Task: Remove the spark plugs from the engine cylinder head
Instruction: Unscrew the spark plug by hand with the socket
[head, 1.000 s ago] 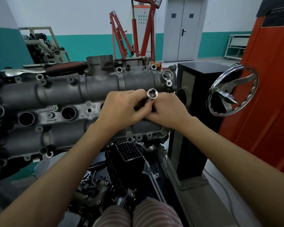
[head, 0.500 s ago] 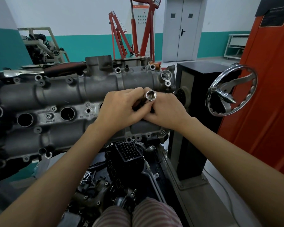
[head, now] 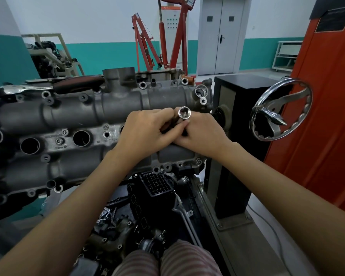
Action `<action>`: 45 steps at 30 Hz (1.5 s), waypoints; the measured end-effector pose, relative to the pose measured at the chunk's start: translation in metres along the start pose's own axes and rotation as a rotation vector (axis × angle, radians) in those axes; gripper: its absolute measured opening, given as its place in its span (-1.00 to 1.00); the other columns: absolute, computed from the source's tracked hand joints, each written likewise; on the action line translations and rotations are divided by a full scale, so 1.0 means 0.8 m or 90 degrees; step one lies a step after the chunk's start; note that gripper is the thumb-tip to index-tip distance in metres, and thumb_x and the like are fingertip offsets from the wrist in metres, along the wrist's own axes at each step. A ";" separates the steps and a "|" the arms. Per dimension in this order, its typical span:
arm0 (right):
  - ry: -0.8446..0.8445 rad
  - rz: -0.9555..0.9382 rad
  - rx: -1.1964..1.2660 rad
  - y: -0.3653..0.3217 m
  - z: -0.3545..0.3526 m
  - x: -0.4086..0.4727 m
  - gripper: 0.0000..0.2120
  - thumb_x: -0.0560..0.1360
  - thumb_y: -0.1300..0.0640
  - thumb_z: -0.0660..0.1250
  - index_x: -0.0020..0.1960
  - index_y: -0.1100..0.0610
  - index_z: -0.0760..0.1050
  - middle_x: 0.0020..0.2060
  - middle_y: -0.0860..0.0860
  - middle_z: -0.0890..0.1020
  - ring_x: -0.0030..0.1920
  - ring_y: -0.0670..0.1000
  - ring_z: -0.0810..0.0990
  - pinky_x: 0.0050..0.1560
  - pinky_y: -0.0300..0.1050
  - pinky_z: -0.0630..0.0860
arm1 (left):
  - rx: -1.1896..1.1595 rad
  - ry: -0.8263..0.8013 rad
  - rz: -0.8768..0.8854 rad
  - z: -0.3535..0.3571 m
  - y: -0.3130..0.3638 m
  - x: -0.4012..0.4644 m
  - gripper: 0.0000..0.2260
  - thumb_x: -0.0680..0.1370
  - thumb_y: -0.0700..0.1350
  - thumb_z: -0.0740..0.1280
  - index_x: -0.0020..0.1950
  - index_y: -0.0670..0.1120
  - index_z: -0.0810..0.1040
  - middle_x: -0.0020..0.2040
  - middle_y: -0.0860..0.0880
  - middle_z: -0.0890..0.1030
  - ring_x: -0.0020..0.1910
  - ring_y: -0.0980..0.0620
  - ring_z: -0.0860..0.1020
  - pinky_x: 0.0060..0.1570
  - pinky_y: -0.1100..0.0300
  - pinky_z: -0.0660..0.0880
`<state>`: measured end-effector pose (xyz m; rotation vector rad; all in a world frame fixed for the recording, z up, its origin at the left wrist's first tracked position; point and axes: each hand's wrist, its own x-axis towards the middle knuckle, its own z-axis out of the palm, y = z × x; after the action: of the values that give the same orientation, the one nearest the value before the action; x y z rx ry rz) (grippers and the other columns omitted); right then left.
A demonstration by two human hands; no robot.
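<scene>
Socket [head: 184, 112] sits center frame, open hex end facing the cam, sticking up between both hands. No plug visible; any left are down in the wells, can't tell which. Head [head: 84, 124] spans left to center, mounted on a stand. Two open wells [head: 81, 138] show mid-left, a third at the far left edge; the well under the hands is covered.

Left hand [head: 145, 129] has fingers curled round the socket shank from the left. Right hand [head: 201, 134] pinches it from the right w/ thumb and fingers. Both gripping the tool, working it by hand, no ratchet seen.

Risks, as I judge: socket cocked off-axis could crack the plug's ceramic or chew the alu threads. If it lifts out w/o holding the plug, plug drops back down the well. Oily fingers could slip.

Writing: VW roundel cast into the head, just left of the left hand; stamped "Ferra" or similar + part digits below the wells, too blurred to read fully.

Outward: chrome handwheel [head: 281, 110] at right, orange cabinet [head: 323, 116] far right, red hoist [head: 167, 42] top center, striped trousers [head: 163, 261] bottom.
</scene>
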<state>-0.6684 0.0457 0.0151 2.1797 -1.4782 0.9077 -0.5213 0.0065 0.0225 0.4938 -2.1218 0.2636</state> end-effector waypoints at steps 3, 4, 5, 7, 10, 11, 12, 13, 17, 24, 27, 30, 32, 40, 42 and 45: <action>0.001 0.004 -0.006 0.000 0.000 0.000 -0.74 0.43 0.01 0.30 -0.09 0.20 0.39 -0.35 -0.09 0.45 -0.32 0.06 0.55 -0.39 -0.15 0.34 | -0.011 -0.002 -0.007 0.000 0.003 0.000 -0.59 0.50 0.10 0.17 -0.31 -0.20 0.53 -0.45 -0.04 0.52 -0.48 -0.04 0.48 -0.51 0.00 0.41; 0.002 0.003 -0.008 0.000 0.000 0.000 -0.73 0.43 -0.01 0.28 -0.10 0.20 0.38 -0.36 -0.11 0.42 -0.34 0.07 0.54 -0.40 -0.17 0.31 | -0.013 -0.003 -0.008 0.000 0.004 0.000 -0.60 0.50 0.09 0.17 -0.32 -0.20 0.52 -0.45 -0.04 0.52 -0.48 -0.03 0.47 -0.51 0.00 0.41; 0.004 0.002 -0.010 0.000 0.000 0.000 -0.71 0.42 -0.06 0.23 -0.11 0.19 0.40 -0.37 -0.11 0.42 -0.34 0.07 0.54 -0.40 -0.18 0.29 | -0.014 -0.003 -0.009 0.000 0.004 0.000 -0.60 0.50 0.09 0.18 -0.32 -0.20 0.51 -0.46 -0.04 0.52 -0.48 -0.03 0.47 -0.51 0.00 0.41; 0.012 -0.011 -0.014 0.001 0.000 0.000 -0.63 0.39 -0.13 0.11 -0.17 0.17 0.46 -0.43 -0.03 0.50 -0.38 0.08 0.54 -0.40 -0.21 0.24 | -0.013 0.002 -0.006 -0.002 0.004 0.001 -0.61 0.50 0.08 0.18 -0.33 -0.20 0.50 -0.47 -0.04 0.50 -0.49 -0.04 0.46 -0.52 0.02 0.41; 0.029 -0.022 -0.008 0.000 0.002 -0.001 -0.62 0.39 -0.11 0.09 -0.28 0.16 0.50 -0.48 0.06 0.55 -0.45 0.09 0.53 -0.42 -0.22 0.22 | 0.005 0.014 0.018 -0.002 0.002 0.001 -0.62 0.51 0.05 0.20 -0.37 -0.19 0.45 -0.50 -0.03 0.47 -0.53 -0.06 0.44 -0.57 0.07 0.38; 0.028 -0.016 -0.010 0.000 0.002 0.000 -0.62 0.40 -0.10 0.08 -0.27 0.15 0.51 -0.46 0.06 0.56 -0.43 0.10 0.54 -0.43 -0.22 0.23 | 0.013 0.015 0.026 -0.001 0.001 0.001 -0.61 0.52 0.06 0.20 -0.38 -0.19 0.44 -0.51 -0.04 0.46 -0.54 -0.06 0.44 -0.58 0.08 0.37; 0.028 -0.010 -0.014 0.000 0.003 0.000 -0.63 0.41 -0.10 0.09 -0.24 0.15 0.53 -0.45 0.06 0.57 -0.42 0.10 0.55 -0.43 -0.21 0.24 | 0.017 0.015 0.029 0.000 0.001 0.001 -0.59 0.52 0.07 0.21 -0.39 -0.20 0.45 -0.51 -0.04 0.47 -0.54 -0.06 0.44 -0.58 0.09 0.37; 0.032 -0.010 -0.017 0.001 0.003 0.000 -0.64 0.42 -0.10 0.10 -0.23 0.14 0.53 -0.44 0.06 0.58 -0.41 0.10 0.55 -0.43 -0.22 0.24 | 0.017 0.014 0.027 0.001 0.000 0.000 -0.57 0.52 0.09 0.21 -0.39 -0.20 0.46 -0.52 -0.05 0.47 -0.55 -0.05 0.44 -0.57 0.08 0.36; 0.032 -0.008 -0.012 0.001 0.002 0.000 -0.79 0.43 0.01 0.31 -0.23 0.15 0.52 -0.44 0.01 0.57 -0.42 0.03 0.53 -0.49 -0.28 0.14 | 0.002 0.005 0.016 0.000 -0.004 0.000 -0.52 0.52 0.14 0.20 -0.40 -0.22 0.51 -0.52 -0.06 0.49 -0.53 -0.04 0.45 -0.53 0.06 0.37; 0.000 -0.011 -0.017 0.003 0.002 0.001 -0.55 0.37 -0.16 0.02 -0.07 0.18 0.46 -0.29 -0.01 0.58 -0.30 0.03 0.55 -0.39 -0.16 0.35 | -0.013 0.003 0.019 -0.004 0.004 0.001 -0.69 0.48 0.01 0.20 -0.34 -0.19 0.43 -0.46 0.03 0.43 -0.50 -0.01 0.41 -0.53 0.08 0.37; -0.006 -0.009 -0.020 0.004 0.003 0.002 -0.52 0.36 -0.17 -0.01 -0.06 0.19 0.43 -0.28 0.00 0.57 -0.31 0.05 0.54 -0.40 -0.13 0.36 | -0.027 -0.005 0.025 -0.006 0.008 0.002 -0.81 0.44 -0.03 0.20 -0.31 -0.08 0.29 -0.42 0.12 0.32 -0.50 0.02 0.34 -0.53 0.17 0.29; -0.007 -0.005 -0.030 0.005 0.004 0.002 -0.52 0.35 -0.19 -0.02 -0.12 0.16 0.44 -0.30 0.00 0.59 -0.31 0.05 0.55 -0.44 -0.17 0.26 | -0.011 0.005 0.031 -0.005 0.007 0.002 -0.81 0.45 -0.05 0.22 -0.31 -0.06 0.28 -0.45 0.09 0.35 -0.52 0.01 0.37 -0.54 0.20 0.27; -0.003 -0.007 -0.029 0.005 0.003 0.002 -0.59 0.36 -0.19 0.01 -0.26 0.12 0.43 -0.39 0.01 0.58 -0.38 0.04 0.54 -0.50 -0.25 0.15 | 0.007 0.015 0.037 -0.002 0.003 0.001 -0.74 0.48 -0.04 0.24 -0.36 -0.13 0.37 -0.50 0.01 0.43 -0.54 -0.02 0.41 -0.57 0.17 0.30; 0.011 -0.003 -0.034 0.003 0.003 0.000 -0.58 0.40 -0.12 0.04 -0.21 0.13 0.56 -0.43 0.05 0.58 -0.41 0.08 0.53 -0.41 -0.21 0.19 | 0.004 0.018 0.032 0.001 -0.001 0.001 -0.55 0.52 0.11 0.21 -0.40 -0.19 0.48 -0.52 -0.04 0.48 -0.54 -0.03 0.44 -0.56 0.09 0.35; -0.003 -0.008 -0.041 0.002 0.002 0.001 -0.53 0.39 -0.14 -0.01 -0.13 0.13 0.56 -0.38 0.04 0.60 -0.37 0.07 0.54 -0.39 -0.21 0.21 | -0.005 0.007 0.022 -0.001 0.000 0.000 -0.56 0.53 0.11 0.18 -0.36 -0.20 0.50 -0.49 -0.04 0.50 -0.51 -0.04 0.46 -0.53 0.03 0.38; -0.008 -0.011 -0.023 0.002 0.000 0.001 -0.52 0.37 -0.15 -0.01 -0.06 0.14 0.53 -0.33 0.01 0.60 -0.32 0.05 0.56 -0.38 -0.20 0.24 | -0.016 -0.003 0.020 -0.003 0.003 0.001 -0.60 0.52 0.08 0.16 -0.33 -0.21 0.47 -0.47 -0.03 0.48 -0.49 -0.04 0.45 -0.52 0.01 0.38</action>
<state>-0.6692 0.0443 0.0154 2.1728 -1.4673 0.8563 -0.5206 0.0092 0.0246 0.4477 -2.1358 0.2538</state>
